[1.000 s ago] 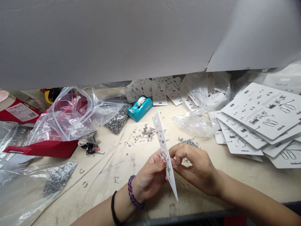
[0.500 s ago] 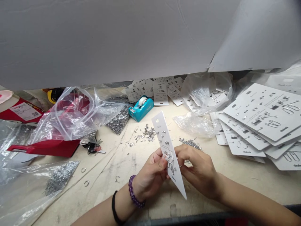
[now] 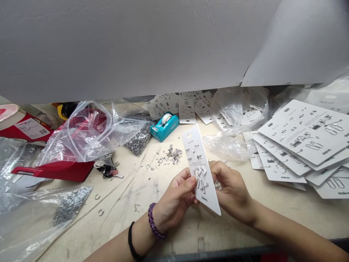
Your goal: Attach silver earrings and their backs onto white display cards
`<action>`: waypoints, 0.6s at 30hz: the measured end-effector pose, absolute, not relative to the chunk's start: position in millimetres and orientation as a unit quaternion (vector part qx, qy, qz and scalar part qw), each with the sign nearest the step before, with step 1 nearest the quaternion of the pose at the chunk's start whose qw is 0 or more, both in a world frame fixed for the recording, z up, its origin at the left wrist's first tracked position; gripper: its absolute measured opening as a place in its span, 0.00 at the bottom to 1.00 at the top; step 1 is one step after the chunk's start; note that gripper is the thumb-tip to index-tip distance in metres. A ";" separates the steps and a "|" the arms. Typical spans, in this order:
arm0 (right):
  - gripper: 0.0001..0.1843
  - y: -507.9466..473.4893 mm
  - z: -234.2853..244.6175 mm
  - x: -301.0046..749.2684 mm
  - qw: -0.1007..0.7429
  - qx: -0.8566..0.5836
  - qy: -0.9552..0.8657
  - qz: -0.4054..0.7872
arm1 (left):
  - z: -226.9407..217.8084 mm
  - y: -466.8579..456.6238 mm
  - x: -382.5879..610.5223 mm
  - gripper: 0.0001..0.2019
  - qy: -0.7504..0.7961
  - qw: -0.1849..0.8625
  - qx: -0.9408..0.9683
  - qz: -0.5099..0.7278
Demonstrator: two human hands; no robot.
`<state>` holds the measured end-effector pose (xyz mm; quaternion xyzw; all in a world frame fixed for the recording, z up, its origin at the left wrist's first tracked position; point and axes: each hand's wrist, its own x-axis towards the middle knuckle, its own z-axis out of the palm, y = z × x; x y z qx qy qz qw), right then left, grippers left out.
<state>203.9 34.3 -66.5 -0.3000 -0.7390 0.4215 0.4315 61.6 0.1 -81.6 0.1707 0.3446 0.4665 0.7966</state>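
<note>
My left hand [image 3: 180,194] pinches the left edge of a white earring card [image 3: 201,174], thumb on its front. The card stands tilted upright above the table, with small silver studs, a pair of hoops and long paperclip-shaped earrings on it. My right hand [image 3: 231,193] is at the card's right side, its fingers curled and partly behind the card. What its fingertips hold, if anything, is hidden. Small silver parts [image 3: 217,185] show in the gap between that hand and the card. Beyond the left hand lies a loose pile of tiny silver pieces [image 3: 173,155].
A stack of filled earring cards [image 3: 302,134] lies at right. A teal tape dispenser [image 3: 165,128] stands at the back, near more cards [image 3: 187,109] and a clear bag [image 3: 229,145]. At left are a red scoop [image 3: 62,171], plastic bags of parts [image 3: 72,205] and loose rings [image 3: 100,212].
The card has turned so that its printed front faces me more, and its lower end has risen. My right hand has shifted slightly up and stays at the card's back.
</note>
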 end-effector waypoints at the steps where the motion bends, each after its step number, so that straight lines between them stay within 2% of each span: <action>1: 0.12 36.5 -64.0 205.6 0.433 -0.305 -0.731 0.430 | -80.2 1.6 60.0 0.14 0.354 0.796 0.179 0.457; 5: 0.13 42.0 -52.7 213.1 0.450 -0.313 -0.709 0.444 | -78.2 7.2 55.1 0.18 0.402 0.754 0.189 0.483; 9: 0.14 40.1 -44.9 215.3 0.451 -0.314 -0.698 0.460 | -79.1 9.1 52.1 0.19 0.525 0.598 0.255 0.548; 11: 0.14 37.5 -43.3 213.9 0.449 -0.315 -0.700 0.456 | -78.1 9.3 51.0 0.21 0.537 0.556 0.313 0.552; 14: 0.13 32.8 -44.3 211.5 0.449 -0.314 -0.711 0.442 | -76.1 9.3 51.4 0.20 0.472 0.626 0.340 0.519; 18: 0.13 27.3 -49.2 210.5 0.450 -0.299 -0.726 0.426 | -77.0 9.0 54.9 0.17 0.365 0.752 0.266 0.481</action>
